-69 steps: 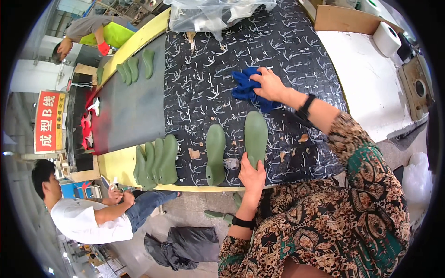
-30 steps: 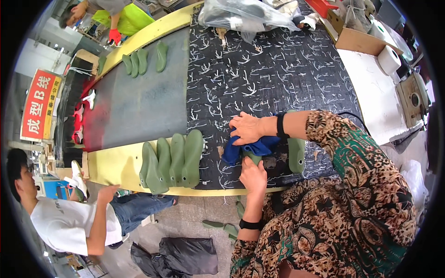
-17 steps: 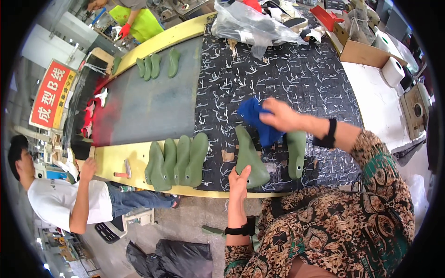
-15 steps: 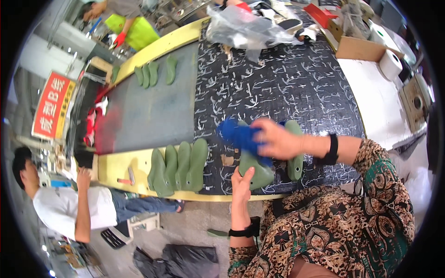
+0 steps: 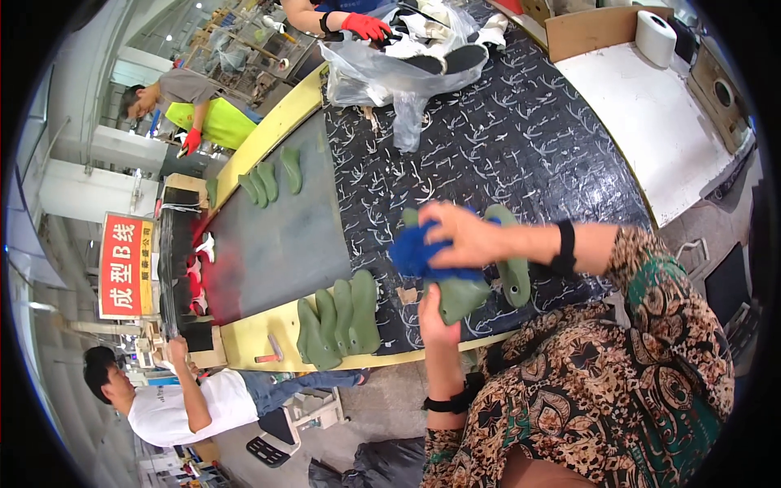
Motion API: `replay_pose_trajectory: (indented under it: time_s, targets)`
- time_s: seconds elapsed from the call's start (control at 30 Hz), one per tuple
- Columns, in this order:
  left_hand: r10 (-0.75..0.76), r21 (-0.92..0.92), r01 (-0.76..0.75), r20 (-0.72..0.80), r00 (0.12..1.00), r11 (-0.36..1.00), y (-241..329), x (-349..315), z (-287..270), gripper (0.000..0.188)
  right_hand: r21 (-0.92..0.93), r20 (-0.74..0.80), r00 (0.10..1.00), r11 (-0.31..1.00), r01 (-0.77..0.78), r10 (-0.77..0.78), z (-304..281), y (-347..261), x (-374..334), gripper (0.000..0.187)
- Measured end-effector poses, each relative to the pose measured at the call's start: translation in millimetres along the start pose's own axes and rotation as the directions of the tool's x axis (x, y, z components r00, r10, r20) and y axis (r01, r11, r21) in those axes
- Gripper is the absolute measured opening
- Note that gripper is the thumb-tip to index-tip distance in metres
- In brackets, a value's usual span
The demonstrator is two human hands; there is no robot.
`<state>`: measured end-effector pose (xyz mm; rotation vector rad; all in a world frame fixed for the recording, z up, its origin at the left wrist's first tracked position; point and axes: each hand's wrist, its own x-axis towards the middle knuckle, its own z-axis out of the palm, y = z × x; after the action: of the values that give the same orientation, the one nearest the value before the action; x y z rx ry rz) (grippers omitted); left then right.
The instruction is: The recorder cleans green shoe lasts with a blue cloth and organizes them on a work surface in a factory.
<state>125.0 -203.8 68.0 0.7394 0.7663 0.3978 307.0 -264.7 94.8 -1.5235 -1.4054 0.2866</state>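
My left hand (image 5: 437, 313) grips a green shoe last (image 5: 462, 301) by its near end, over the dark tabletop. A bunched blue cloth (image 5: 413, 252) lies against the last's upper part, and my right hand (image 5: 462, 234) is closed on it from above. The cloth and fingers hide much of the last's middle; its far tip shows beyond them. Just right of my right hand, another green last (image 5: 514, 272) rests on the dark cover. To the left, several green lasts (image 5: 338, 321) stand side by side near the yellow edge.
A clear plastic bag with shoes (image 5: 407, 73) lies at the far side, where a co-worker's red-gloved hand (image 5: 366, 26) reaches in. More lasts (image 5: 272, 180) sit on the grey belt's far edge. A red-handled tool (image 5: 268, 356) lies near left. A person in white (image 5: 195, 398) is at left.
The view has shifted, bringing the red-gloved hand into sight at the far side. My right hand and the cloth remain on the last, which my left hand still grips.
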Motion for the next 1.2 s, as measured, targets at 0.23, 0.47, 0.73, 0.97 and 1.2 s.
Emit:
replay_pose_trajectory:
  time_s: [0.23, 0.47, 0.73, 0.97, 1.2]
  targets:
    - [0.139, 0.250, -0.144, 0.038, 0.990, 0.958, 31, 5, -30, 0.033, 0.331, 0.180, 0.975, 0.925, -0.185, 0.131, -31, -28, -68, 0.022]
    - [0.411, 0.932, -0.061, -0.098, 0.906, 0.357, 39, 25, -113, 0.041, -0.509, -0.328, 0.921, 0.781, -0.361, 0.212, -136, 3, -100, 0.028]
    - [0.558, 0.971, 0.145, -0.014, 0.829, -0.190, 57, 29, -189, 0.041, -0.279, -0.136, 0.880, 0.834, -0.475, 0.456, -74, 54, -112, 0.047]
    - [0.729, 0.952, 0.008, 0.229, 0.645, -0.306, 11, 27, -151, 0.053, -0.525, 0.109, 0.675, 0.619, -0.584, 0.730, -24, 122, -86, 0.062]
    - [0.686, 0.895, -0.415, 0.406, 0.603, -0.165, -53, 4, -107, 0.045, -0.591, 0.185, 0.805, 0.718, -0.367, 0.564, -21, 102, -48, 0.060]
